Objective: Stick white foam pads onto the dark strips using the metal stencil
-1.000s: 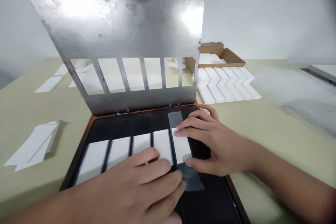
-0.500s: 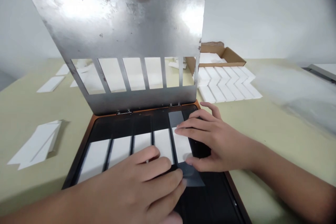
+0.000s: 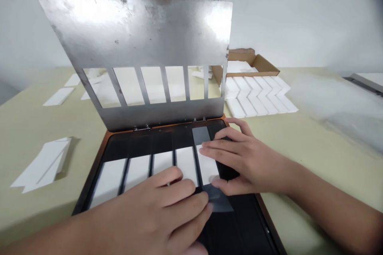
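A black tray (image 3: 163,139) lies in front of me, with a row of white cards (image 3: 163,161) set side by side on it. At the right end of the row, one white card (image 3: 208,167) rests over a dark grey translucent strip (image 3: 220,203), which shows above and below it. My right hand (image 3: 239,159) has its fingers spread, fingertips on this card's upper part and thumb at its lower right corner. My left hand (image 3: 170,211) is closed, fingers curled together by the strip's lower end. What they hold, if anything, is hidden, as is the thumb mostly.
A metal plate (image 3: 167,40) with rectangular cutouts stands raised, hinged to the tray's back edge. Behind it to the right are stacked white pieces (image 3: 260,95) and an open cardboard box (image 3: 266,65). Loose white strips (image 3: 44,163) lie on the table (image 3: 323,127) at left.
Both hands stay almost in place over the tray. The view has shifted very slightly; no card has visibly moved.
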`<state>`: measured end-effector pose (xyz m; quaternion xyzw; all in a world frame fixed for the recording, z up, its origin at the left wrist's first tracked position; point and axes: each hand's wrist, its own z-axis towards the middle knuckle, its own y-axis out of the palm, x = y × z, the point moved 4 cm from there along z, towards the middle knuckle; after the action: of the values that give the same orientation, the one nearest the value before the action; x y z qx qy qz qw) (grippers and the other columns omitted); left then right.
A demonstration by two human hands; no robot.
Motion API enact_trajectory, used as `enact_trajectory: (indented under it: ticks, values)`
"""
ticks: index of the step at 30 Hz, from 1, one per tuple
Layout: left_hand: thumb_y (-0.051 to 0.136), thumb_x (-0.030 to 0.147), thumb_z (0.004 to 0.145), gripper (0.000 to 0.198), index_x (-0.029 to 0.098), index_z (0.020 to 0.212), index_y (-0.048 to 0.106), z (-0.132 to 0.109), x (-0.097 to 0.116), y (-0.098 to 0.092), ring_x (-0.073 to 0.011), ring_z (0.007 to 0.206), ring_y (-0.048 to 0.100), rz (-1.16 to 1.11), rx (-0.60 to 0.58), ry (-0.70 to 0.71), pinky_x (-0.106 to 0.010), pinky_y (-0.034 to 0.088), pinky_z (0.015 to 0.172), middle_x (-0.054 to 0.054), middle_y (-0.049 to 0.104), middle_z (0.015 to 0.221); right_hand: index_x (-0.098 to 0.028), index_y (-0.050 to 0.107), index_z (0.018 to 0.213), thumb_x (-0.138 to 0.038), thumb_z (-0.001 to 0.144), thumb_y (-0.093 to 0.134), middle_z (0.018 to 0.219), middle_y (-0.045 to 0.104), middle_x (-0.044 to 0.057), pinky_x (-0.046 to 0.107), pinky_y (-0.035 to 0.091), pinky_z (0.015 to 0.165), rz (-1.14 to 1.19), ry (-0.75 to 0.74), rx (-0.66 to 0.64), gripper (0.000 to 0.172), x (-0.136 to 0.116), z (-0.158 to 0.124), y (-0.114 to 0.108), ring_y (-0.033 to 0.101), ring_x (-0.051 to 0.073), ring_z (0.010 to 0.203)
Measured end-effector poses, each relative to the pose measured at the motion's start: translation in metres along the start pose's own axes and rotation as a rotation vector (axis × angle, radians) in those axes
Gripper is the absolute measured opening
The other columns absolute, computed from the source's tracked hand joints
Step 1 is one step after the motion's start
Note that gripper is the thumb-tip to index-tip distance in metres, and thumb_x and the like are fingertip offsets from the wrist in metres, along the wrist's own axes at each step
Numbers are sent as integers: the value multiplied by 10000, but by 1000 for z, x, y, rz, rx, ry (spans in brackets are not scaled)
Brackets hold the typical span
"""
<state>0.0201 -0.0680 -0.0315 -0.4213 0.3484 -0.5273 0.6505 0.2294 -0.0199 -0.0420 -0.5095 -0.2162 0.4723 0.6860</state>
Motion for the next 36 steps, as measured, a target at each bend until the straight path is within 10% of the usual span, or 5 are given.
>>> enact_trajectory:
  ticks: [36]
  values:
    - [623, 449, 1086, 337, 158, 1166, 774, 0, -2, 0, -195, 858, 676, -14, -32, -2, -406, 514, 832, -41, 780, 1032, -208, 741, 1240, -460, 1008, 688, 1309, 772, 28, 574, 208, 1286, 51, 85, 5, 346, -2, 0, 0, 614, 252, 1136]
